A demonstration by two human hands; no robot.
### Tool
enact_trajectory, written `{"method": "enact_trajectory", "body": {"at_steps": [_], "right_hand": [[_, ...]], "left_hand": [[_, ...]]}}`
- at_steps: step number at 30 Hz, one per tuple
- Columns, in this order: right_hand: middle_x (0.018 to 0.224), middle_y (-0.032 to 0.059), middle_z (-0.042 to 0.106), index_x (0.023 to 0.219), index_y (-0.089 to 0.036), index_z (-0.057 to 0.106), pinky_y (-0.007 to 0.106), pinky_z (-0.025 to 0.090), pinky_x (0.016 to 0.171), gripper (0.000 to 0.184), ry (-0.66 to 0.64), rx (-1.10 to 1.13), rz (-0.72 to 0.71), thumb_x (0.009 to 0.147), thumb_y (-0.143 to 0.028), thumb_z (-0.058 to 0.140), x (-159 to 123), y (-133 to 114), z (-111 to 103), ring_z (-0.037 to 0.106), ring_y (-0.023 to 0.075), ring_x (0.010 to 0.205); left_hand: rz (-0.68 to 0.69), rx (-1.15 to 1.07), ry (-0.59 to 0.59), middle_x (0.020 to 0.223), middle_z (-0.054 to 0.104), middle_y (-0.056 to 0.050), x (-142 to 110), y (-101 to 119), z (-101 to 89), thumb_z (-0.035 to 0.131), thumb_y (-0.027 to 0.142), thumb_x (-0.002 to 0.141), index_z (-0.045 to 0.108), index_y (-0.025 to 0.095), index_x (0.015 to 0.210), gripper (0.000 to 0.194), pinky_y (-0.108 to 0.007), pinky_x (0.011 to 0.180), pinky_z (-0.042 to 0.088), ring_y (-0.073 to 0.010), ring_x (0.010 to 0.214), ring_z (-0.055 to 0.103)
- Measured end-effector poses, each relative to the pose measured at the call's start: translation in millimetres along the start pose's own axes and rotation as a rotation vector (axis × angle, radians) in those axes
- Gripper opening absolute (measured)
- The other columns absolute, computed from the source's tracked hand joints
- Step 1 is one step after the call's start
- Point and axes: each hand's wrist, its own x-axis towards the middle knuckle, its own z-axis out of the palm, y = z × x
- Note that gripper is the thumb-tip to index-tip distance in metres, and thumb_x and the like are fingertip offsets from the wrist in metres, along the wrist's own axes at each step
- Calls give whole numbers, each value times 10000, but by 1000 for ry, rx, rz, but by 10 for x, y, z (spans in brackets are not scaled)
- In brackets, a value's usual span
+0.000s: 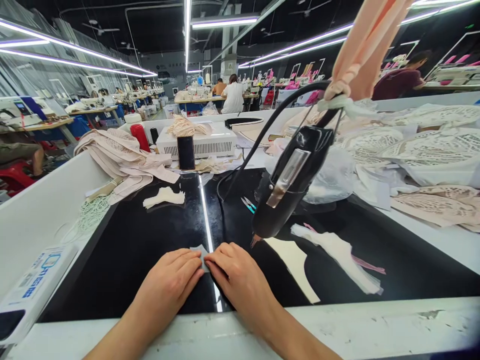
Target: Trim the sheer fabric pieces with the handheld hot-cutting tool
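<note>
Strip lights (225, 22) shine above a workroom and reflect on a black board (150, 270). On it, a small grey patch (203, 254) lies between the person's left hand (172, 277) and right hand (238, 270). Both hands' fingers are bent together, tips on the patch; whether they pinch it, one cannot tell. Beside the right hand hangs a black tool (294, 180), near a cream piece (294, 260).

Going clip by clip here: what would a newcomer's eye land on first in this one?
Probably the bulky black tool, hanging tip-down right of centre below a knotted peach cloth. Next, in the lower middle, the left hand and right hand, both at a small grey piece over the glossy black board.
</note>
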Motion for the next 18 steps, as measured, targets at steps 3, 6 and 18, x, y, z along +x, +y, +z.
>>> {"method": "enact_trajectory", "body": {"at_steps": [3,6,18], "right_hand": [[790,16,651,871,-213,711,314,463,669,196,-2,-2,-4,957,-105,572,2,12,15,599,185,730],[802,19,661,867,-214,708,324,476,662,190,9,-30,-26,946,-97,580,8,0,3,608,192,729],[1067,93,636,1280,-307,575,474,498,875,435,941,-187,-119,883,-176,694,-55,184,-937,623,300,1014]], "left_hand": [[8,-1,6,1084,773,-63,5,6,5,378,249,1070,670,168,1105,305,-358,916,610,-205,1021,726],[19,4,13,1065,775,-64,22,18,-4,359,284,1078,670,164,1106,335,-353,888,617,-205,991,733],[10,-44,19,1079,780,-42,3,67,-1,347,371,1081,683,186,1109,384,-353,882,613,-209,986,739]]}}
